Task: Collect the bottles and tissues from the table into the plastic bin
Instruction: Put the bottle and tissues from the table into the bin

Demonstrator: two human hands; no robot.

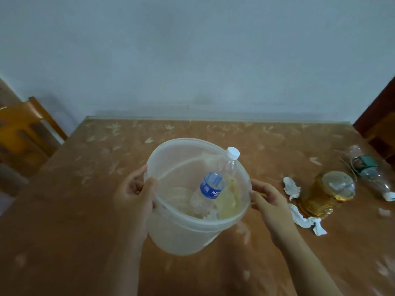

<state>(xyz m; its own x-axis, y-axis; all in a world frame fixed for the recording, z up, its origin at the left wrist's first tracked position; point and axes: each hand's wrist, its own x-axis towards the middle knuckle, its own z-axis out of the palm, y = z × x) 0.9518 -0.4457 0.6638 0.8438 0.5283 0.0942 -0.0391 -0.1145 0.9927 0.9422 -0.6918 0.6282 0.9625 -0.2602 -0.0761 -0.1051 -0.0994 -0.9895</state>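
Observation:
A translucent white plastic bin (177, 236) is in the middle of the table, gripped on both sides. My left hand (133, 194) clasps its left rim, thumb over the edge. My right hand (268, 201) presses its right wall. Inside leans a clear bottle with a blue label (211, 185), white cap poking over the rim, beside other clear plastic and a yellowish item. On the table to the right lie two crumpled tissues (291, 188) (307, 221), a gold-tinted bottle (324, 194) on its side, and a clear bottle with a green label (372, 174).
The table (85, 210) has a brown patterned cover and stands against a pale wall. A wooden chair (23, 129) is at the far left, dark wooden furniture (380, 124) at the far right. A small white scrap (383, 212) lies near the right edge.

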